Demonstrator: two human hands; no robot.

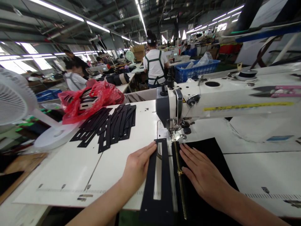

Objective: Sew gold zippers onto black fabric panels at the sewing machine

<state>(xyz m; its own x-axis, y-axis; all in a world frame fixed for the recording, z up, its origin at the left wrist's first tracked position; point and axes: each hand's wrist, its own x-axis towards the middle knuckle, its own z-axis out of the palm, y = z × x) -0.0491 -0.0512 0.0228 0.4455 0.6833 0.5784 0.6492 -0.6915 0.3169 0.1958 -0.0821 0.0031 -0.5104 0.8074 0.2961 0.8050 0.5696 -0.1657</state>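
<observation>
A black slotted strip point(166, 185) lies lengthwise in front of the sewing machine point(225, 102), its far end close to the presser foot point(173, 135). My left hand point(135, 164) is at the strip's left edge with the fingers together, gripping it near the far end; the thumb is hidden. Just to the right, a black fabric piece point(217, 158) carries a gold zipper point(180, 182) along its left side, with a gold slider partway down. My right hand point(203, 174) rests flat on this fabric, fingers stretched out, fingertips beside the zipper. A narrow gap separates strip and fabric.
Several black slotted strips point(115, 125) lie in a loose pile on the white table point(117, 175). Behind them is a red plastic bag point(103, 92); a white fan point(53, 131) stands left. Pink-handled snips point(282, 91) lie on the machine. Co-workers point(155, 64) are farther back.
</observation>
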